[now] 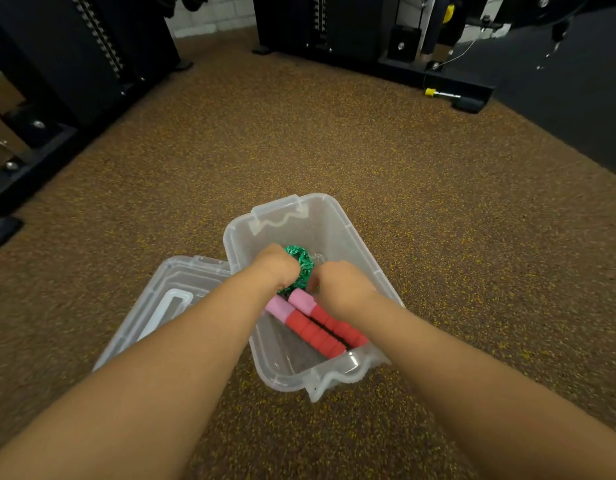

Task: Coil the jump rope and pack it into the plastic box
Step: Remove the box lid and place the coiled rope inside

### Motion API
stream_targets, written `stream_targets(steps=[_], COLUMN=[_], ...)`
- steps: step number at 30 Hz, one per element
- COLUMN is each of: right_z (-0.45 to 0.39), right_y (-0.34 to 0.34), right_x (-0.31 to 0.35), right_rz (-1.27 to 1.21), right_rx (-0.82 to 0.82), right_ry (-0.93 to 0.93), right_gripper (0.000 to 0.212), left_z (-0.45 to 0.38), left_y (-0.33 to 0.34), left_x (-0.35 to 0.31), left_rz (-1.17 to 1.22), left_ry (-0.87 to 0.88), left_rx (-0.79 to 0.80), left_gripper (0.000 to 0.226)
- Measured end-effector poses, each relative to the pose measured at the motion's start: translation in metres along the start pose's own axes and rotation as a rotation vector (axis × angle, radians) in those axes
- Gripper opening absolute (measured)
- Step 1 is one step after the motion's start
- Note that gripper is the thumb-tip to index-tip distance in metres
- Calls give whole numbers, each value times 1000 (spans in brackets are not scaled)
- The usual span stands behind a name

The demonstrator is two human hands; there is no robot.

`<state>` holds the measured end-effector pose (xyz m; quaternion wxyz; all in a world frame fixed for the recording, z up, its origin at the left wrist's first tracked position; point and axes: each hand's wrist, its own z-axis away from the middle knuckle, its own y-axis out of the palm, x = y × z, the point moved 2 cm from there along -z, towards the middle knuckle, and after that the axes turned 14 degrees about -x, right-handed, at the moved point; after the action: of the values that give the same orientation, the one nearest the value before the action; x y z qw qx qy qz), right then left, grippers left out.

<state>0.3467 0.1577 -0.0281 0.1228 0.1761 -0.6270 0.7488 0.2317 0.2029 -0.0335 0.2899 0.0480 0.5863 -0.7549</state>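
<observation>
A clear plastic box (pixel 337 216) stands open on the floor in front of me. Inside it lies the jump rope: its green cord (pixel 301 263) is wound into a tight coil, and its two red and pink handles (pixel 315 323) lie side by side toward the near end. My left hand (pixel 277 266) is down in the box with its fingers closed on the left side of the coil. My right hand (pixel 337 282) is closed against the coil's right side, above the handles. Both hands hide much of the cord.
The box's clear lid (pixel 161 306) lies on the floor, touching the box's left side. The floor is speckled brown rubber. Black gym machines (pixel 74 74) stand at the far left and far back. A yellow-tipped pin (pixel 438 94) lies by the right machine's base.
</observation>
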Motion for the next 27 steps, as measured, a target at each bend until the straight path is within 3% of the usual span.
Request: stream_targets(steps=[6,8,11,17,20,23,27], right_z=[38,56,75,91,90,93,91], right_y=[-57,-70,-72,-70,-62,-46,-42], right_x=[-8,-17,-29,-24,-20,-18,-16], right_rz=[-266,-215,-40,72,276,348,335], right_rx=[-101,-94,71,282,246,159,164], right_ry=[-148,-228,-294,-285,-348,-418,-406], right_gripper=[18,19,21,37,46,40,31], left_z=[83,109,134,167,174,175,174], left_y=[-28,-30,-26,-17,-3,10,16], left_x=[5,16,26,34,36,41,44], left_rz=[179,166,50,-102,-202,-334,-387], left_ry=[353,416,476,499,618,755,808], left_rx=[215,350,468,156,-49,-278,-335], left_gripper=[36,47,53,57,67,62,50])
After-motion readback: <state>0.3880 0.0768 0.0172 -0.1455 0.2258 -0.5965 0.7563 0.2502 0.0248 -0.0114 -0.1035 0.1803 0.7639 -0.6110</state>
